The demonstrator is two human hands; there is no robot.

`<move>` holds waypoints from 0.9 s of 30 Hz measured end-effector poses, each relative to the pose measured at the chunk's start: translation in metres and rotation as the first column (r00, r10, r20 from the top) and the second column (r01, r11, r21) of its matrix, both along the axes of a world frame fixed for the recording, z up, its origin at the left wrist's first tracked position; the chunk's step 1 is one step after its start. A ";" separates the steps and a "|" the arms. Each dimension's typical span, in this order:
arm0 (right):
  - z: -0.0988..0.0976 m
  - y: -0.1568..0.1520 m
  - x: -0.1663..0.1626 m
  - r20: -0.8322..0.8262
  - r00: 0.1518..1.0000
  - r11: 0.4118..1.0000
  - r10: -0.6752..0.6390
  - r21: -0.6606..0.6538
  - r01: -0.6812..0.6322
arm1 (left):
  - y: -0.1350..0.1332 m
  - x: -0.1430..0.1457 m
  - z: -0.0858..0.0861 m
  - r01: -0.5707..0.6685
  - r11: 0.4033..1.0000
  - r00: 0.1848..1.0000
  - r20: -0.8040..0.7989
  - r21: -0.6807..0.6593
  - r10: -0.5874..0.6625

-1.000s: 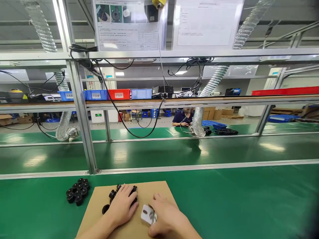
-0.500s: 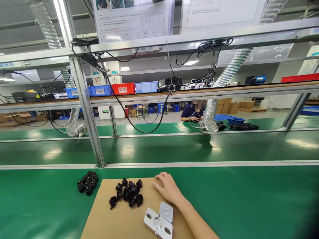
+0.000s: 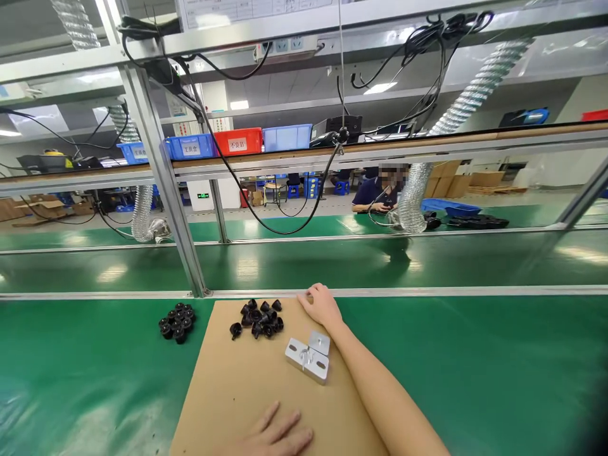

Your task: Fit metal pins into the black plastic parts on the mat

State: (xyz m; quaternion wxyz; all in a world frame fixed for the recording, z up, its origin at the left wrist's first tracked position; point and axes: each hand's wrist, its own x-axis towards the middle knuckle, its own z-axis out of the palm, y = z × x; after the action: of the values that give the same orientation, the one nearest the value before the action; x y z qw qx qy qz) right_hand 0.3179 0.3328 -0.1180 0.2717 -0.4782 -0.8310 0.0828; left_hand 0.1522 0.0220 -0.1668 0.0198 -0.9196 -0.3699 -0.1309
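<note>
My left hand lies at the bottom of the view, palm down on a brown cardboard sheet, fingers spread. At the sheet's far right corner my right hand is closed over the edge with bent fingers; their tips are partly hidden. A silver metal block fixture with slots and a round hollow rests on the cardboard, near my right forearm. Its square plate stands against the far side. Several black funnel-shaped parts are piled at the far end of the sheet.
Several round black caps sit together on the green table, left of the cardboard. A metal rail and upright post border the far side. Cables hang from above. Blue and red bins line a shelf. Another person sits beyond.
The cardboard has slid away from me, up close to the rail, carrying the fixture and black parts. My left hand has come into view on it. My right hand's fingers are more bent.
</note>
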 end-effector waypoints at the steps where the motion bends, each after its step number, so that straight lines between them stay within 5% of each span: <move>1: -0.001 0.002 -0.002 -0.004 1.000 1.000 -0.006 -0.004 0.006 | -0.001 0.000 0.003 -0.013 1.000 1.000 0.017 -0.028 0.013; 5: -0.005 0.007 -0.003 -0.034 0.999 1.000 -0.019 -0.026 0.018 | -0.007 -0.013 0.034 0.002 0.993 1.000 0.005 -0.114 -0.002; 8: -0.008 0.013 0.001 -0.073 0.996 0.997 -0.043 -0.062 0.039 | -0.003 -0.055 0.073 -0.021 0.999 0.999 -0.041 -0.049 0.019; 10: -0.010 0.018 0.002 -0.098 0.993 0.995 -0.064 -0.088 0.055 | 0.001 -0.098 0.096 -0.256 0.965 0.966 0.062 0.057 0.253; 12: -0.011 0.024 0.001 -0.117 0.990 0.992 -0.078 -0.110 0.065 | 0.003 -0.143 0.111 -0.586 0.798 0.803 0.236 0.144 0.547; 14: -0.012 0.028 0.000 -0.131 0.987 0.989 -0.088 -0.129 0.071 | 0.002 -0.181 0.112 -0.799 0.583 0.596 0.338 0.151 0.729; 16: -0.012 0.029 0.000 -0.154 0.984 0.986 -0.092 -0.155 0.068 | -0.001 -0.207 0.104 -0.879 0.470 0.470 0.334 0.087 0.817; 22: -0.004 0.019 -0.002 -0.232 0.973 0.988 0.024 -0.143 -0.058 | -0.006 -0.226 0.073 -0.928 0.361 0.321 0.293 -0.092 0.901; 27: 0.030 -0.020 -0.016 -0.208 0.937 0.954 0.281 -0.045 -0.296 | -0.003 -0.217 0.088 -0.942 0.295 0.221 0.365 -0.159 0.904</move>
State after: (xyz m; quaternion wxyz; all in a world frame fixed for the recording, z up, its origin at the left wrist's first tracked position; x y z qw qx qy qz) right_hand 0.3023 0.3129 -0.0878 0.3199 -0.3502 -0.8572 0.2005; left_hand -0.0649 0.0186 -0.0784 0.0642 -0.4716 -0.8303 -0.2898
